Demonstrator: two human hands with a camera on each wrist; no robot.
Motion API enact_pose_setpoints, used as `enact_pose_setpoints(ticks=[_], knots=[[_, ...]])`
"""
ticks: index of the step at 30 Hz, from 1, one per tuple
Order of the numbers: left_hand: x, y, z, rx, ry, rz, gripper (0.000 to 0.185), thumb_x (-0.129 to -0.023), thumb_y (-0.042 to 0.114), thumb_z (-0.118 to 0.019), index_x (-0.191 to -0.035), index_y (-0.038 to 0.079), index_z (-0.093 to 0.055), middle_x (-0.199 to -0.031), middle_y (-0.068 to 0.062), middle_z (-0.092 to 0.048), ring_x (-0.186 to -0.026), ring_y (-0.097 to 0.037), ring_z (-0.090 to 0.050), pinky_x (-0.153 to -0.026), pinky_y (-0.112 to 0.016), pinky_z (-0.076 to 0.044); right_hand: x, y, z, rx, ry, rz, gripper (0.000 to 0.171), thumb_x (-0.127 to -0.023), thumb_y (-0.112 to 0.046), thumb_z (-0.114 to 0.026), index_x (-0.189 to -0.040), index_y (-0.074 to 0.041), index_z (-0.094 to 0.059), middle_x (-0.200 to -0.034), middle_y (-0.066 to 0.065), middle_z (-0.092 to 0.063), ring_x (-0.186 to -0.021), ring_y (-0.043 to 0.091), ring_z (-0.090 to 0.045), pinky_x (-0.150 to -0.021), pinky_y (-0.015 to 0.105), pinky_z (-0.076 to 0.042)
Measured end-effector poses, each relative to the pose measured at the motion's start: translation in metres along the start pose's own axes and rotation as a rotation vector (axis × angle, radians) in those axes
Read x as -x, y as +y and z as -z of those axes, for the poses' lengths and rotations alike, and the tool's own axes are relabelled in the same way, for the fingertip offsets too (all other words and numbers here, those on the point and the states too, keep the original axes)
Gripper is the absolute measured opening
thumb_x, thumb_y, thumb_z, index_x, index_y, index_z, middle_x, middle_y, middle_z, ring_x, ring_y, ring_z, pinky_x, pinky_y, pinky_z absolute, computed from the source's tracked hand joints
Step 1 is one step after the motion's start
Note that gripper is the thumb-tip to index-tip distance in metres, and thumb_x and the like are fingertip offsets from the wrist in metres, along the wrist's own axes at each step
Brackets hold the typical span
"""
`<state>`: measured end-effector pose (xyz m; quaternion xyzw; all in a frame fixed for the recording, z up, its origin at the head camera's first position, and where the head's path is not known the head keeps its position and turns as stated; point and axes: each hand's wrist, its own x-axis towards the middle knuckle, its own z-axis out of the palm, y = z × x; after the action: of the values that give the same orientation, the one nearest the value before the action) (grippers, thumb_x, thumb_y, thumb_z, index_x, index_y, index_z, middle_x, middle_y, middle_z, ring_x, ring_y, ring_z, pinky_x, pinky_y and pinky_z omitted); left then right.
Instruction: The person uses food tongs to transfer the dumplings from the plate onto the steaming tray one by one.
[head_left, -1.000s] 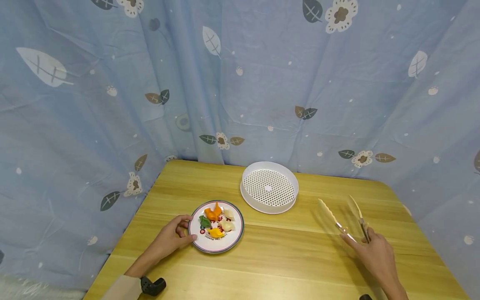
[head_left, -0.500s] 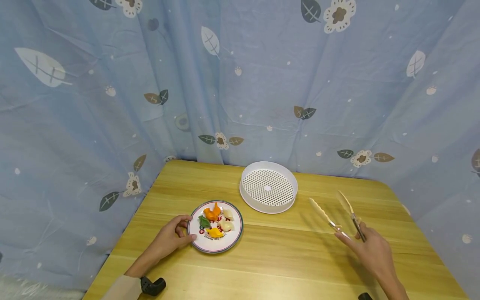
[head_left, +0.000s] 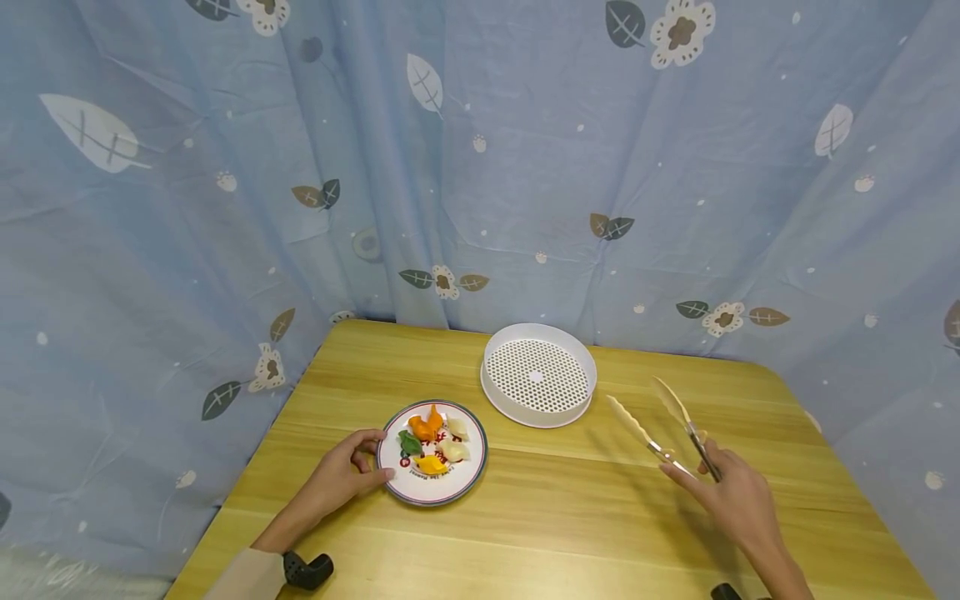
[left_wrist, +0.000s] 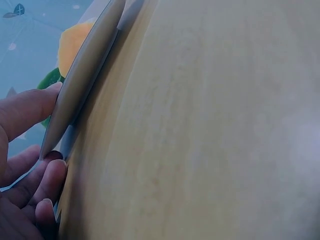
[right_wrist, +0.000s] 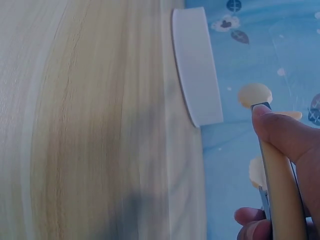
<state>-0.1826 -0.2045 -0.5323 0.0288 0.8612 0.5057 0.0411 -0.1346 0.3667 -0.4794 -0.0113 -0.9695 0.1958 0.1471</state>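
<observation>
My left hand (head_left: 341, 471) grips the left rim of a white plate (head_left: 468, 477) with a dark-edged border, resting on the table. In the left wrist view the thumb lies over the plate's edge (left_wrist: 90, 75) and other fingers are below it. The plate bears small dumpling-like pieces: orange (head_left: 426, 427), green (head_left: 409, 443), yellow (head_left: 431, 465) and two cream ones (head_left: 453, 451). My right hand (head_left: 742, 500) holds food tongs (head_left: 632, 423) with cream tips, their arms spread apart with nothing between them, above the table's right side.
A round white tray with a perforated bottom (head_left: 536, 377) stands at the back middle, right of the plate. Its side wall (right_wrist: 197, 65) shows in the right wrist view. A blue patterned curtain (head_left: 525, 167) hangs behind the wooden table (head_left: 555, 525).
My right hand has moved left with the tongs, bringing their tips nearer the perforated tray. The left hand and the plate have stayed in place.
</observation>
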Motion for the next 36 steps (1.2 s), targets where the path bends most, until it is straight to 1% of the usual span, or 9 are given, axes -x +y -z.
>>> enact_pose_setpoints(ticks=[3, 7, 11, 19, 25, 30, 32, 33, 36], knots=[[0.0, 0.001, 0.0, -0.001, -0.001, 0.001, 0.063, -0.081, 0.024, -0.09, -0.135, 0.012, -0.061, -0.112, -0.007, -0.061, -0.082, -0.02, -0.052, -0.065, -0.027, -0.043, -0.001, -0.004, -0.001, 0.001, 0.014, 0.029, 0.05, -0.085, -0.053, -0.081, -0.097, -0.007, -0.067, -0.083, 0.003, -0.063, -0.063, 0.017, -0.048, -0.056, 0.035, -0.038], [0.0, 0.001, 0.0, -0.001, -0.005, 0.003, 0.064, -0.081, 0.025, -0.091, -0.136, 0.012, -0.061, -0.112, -0.006, -0.06, -0.082, -0.02, -0.052, -0.064, -0.027, -0.042, -0.003, -0.01, -0.004, 0.009, 0.034, 0.06, 0.044, -0.085, -0.051, -0.081, -0.087, -0.01, -0.067, -0.073, 0.0, -0.052, -0.059, 0.016, -0.037, -0.054, 0.032, -0.031], [-0.001, 0.0, 0.001, -0.002, -0.01, 0.008, 0.064, -0.081, 0.026, -0.09, -0.136, 0.013, -0.061, -0.112, -0.006, -0.059, -0.083, -0.021, -0.052, -0.064, -0.028, -0.042, -0.005, -0.015, -0.007, 0.017, 0.043, 0.082, 0.043, -0.085, -0.052, -0.081, -0.085, -0.011, -0.068, -0.068, -0.002, -0.044, -0.058, 0.015, -0.035, -0.054, 0.032, -0.029], [-0.002, -0.001, 0.001, -0.002, -0.019, 0.011, 0.064, -0.081, 0.023, -0.09, -0.137, 0.014, -0.061, -0.113, -0.007, -0.059, -0.083, -0.021, -0.052, -0.066, -0.027, -0.043, -0.008, -0.025, -0.012, -0.002, 0.073, 0.135, 0.041, -0.082, -0.05, -0.084, -0.086, -0.012, -0.069, -0.07, -0.003, -0.049, -0.057, 0.012, -0.035, -0.054, 0.03, -0.03], [-0.002, -0.001, 0.002, 0.024, -0.04, 0.018, 0.064, -0.08, 0.023, -0.091, -0.136, 0.014, -0.061, -0.113, -0.008, -0.059, -0.085, -0.022, -0.052, -0.069, -0.028, -0.043, -0.01, -0.031, -0.016, -0.015, 0.096, 0.181, 0.044, -0.079, -0.049, -0.087, -0.096, -0.011, -0.071, -0.071, -0.006, -0.049, -0.058, 0.01, -0.035, -0.054, 0.03, -0.031], [-0.003, -0.002, 0.002, 0.031, -0.057, 0.012, 0.065, -0.08, 0.022, -0.091, -0.136, 0.013, -0.06, -0.113, -0.009, -0.058, -0.085, -0.022, -0.052, -0.07, -0.028, -0.043, -0.01, -0.036, -0.02, -0.023, 0.118, 0.232, 0.047, -0.075, -0.045, -0.091, -0.102, -0.01, -0.072, -0.071, -0.006, -0.049, -0.058, 0.008, -0.034, -0.054, 0.028, -0.031], [-0.003, -0.002, 0.003, 0.026, -0.061, 0.006, 0.065, -0.081, 0.023, -0.091, -0.137, 0.013, -0.06, -0.114, -0.009, -0.058, -0.085, -0.022, -0.052, -0.07, -0.028, -0.044, -0.01, -0.039, -0.022, -0.03, 0.119, 0.241, 0.053, -0.074, -0.044, -0.091, -0.108, -0.006, -0.074, -0.072, -0.007, -0.05, -0.059, 0.008, -0.035, -0.055, 0.028, -0.032], [-0.003, -0.002, 0.003, 0.028, -0.06, 0.009, 0.065, -0.08, 0.022, -0.091, -0.137, 0.014, -0.06, -0.114, -0.009, -0.058, -0.086, -0.022, -0.052, -0.07, -0.028, -0.044, -0.01, -0.04, -0.022, -0.034, 0.116, 0.24, 0.059, -0.074, -0.043, -0.092, -0.114, -0.004, -0.075, -0.073, -0.007, -0.051, -0.06, 0.007, -0.036, -0.055, 0.028, -0.032], [-0.003, -0.002, 0.004, 0.031, -0.065, 0.007, 0.066, -0.081, 0.022, -0.09, -0.139, 0.013, -0.059, -0.116, -0.009, -0.058, -0.086, -0.022, -0.052, -0.07, -0.028, -0.043, -0.01, -0.044, -0.023, -0.049, 0.102, 0.236, 0.073, -0.075, -0.044, -0.091, -0.128, 0.002, -0.07, -0.075, -0.009, -0.053, -0.061, 0.007, -0.038, -0.055, 0.028, -0.034]])
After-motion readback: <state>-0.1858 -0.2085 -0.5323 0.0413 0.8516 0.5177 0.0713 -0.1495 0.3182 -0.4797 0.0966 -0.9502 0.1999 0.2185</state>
